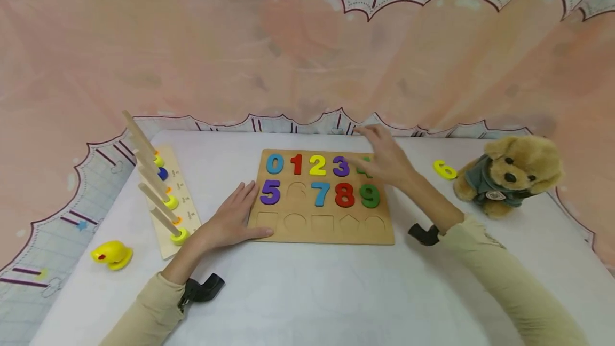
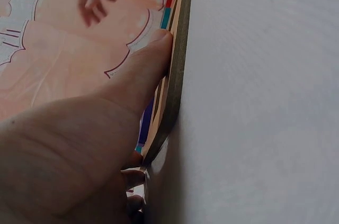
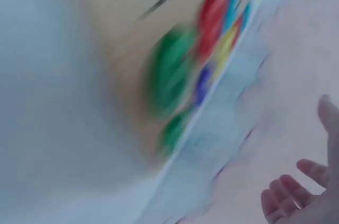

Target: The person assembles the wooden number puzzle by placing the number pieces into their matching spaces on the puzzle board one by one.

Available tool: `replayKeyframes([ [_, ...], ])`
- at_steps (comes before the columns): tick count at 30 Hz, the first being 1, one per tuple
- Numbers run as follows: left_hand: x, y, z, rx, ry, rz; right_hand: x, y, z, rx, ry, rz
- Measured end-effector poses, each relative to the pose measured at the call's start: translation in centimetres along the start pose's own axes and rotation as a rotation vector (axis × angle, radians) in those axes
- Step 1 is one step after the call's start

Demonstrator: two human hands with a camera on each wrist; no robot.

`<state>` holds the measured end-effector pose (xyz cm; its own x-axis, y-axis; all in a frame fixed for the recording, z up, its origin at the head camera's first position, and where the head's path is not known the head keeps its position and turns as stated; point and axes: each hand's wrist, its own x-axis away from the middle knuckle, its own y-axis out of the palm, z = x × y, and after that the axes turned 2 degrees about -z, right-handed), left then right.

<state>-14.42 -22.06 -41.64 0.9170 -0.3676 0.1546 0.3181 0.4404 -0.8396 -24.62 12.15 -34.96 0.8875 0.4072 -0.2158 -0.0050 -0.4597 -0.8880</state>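
A wooden number board (image 1: 307, 234) lies on the white table, with coloured numerals in its upper two rows. The left hand (image 1: 233, 218) rests at the board's left edge, fingers straight along the side and thumb on the front corner; the left wrist view shows the thumb (image 2: 143, 65) against the board's edge. Above the board's right end hovers the right hand (image 1: 386, 156), fingers apart and holding nothing, partly covering the green 4 (image 1: 363, 170). The slot between the purple 5 (image 1: 270, 192) and the blue 7 (image 1: 320, 194) is vacant. A yellow 6 (image 1: 444, 170) lies off the board to the right.
A plush dog (image 1: 511, 175) in a grey-green top sits right of the yellow 6. On the left stand a wooden peg board (image 1: 168, 250) with several upright rods and rings, and a yellow toy duck (image 1: 112, 254). A patterned curtain (image 1: 288, 68) hangs behind the table.
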Motion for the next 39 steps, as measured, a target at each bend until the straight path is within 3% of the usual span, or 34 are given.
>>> replayKeyframes([
  [5,0.2,-0.3,-0.3,-0.001,-0.01,0.003,1.1,-1.6,7.3,-0.075,0.207,0.066],
  [11,0.3,0.0,-0.3,0.007,-0.01,0.004,2.4,-2.2,11.1,-0.035,0.388,-0.026],
  [16,0.4,0.1,-0.1,0.004,0.002,0.01,2.9,-2.3,12.4,0.001,0.456,-0.052],
  [32,0.2,-0.1,0.3,-0.006,0.014,0.017,3.4,-2.6,14.3,-0.002,0.556,-0.154],
  [35,0.2,-0.1,0.3,-0.006,0.014,0.013,3.2,-3.2,14.3,0.012,0.545,-0.197],
  [39,0.0,0.0,0.3,0.002,0.01,0.008,2.2,-4.8,14.0,0.053,0.475,-0.329],
])
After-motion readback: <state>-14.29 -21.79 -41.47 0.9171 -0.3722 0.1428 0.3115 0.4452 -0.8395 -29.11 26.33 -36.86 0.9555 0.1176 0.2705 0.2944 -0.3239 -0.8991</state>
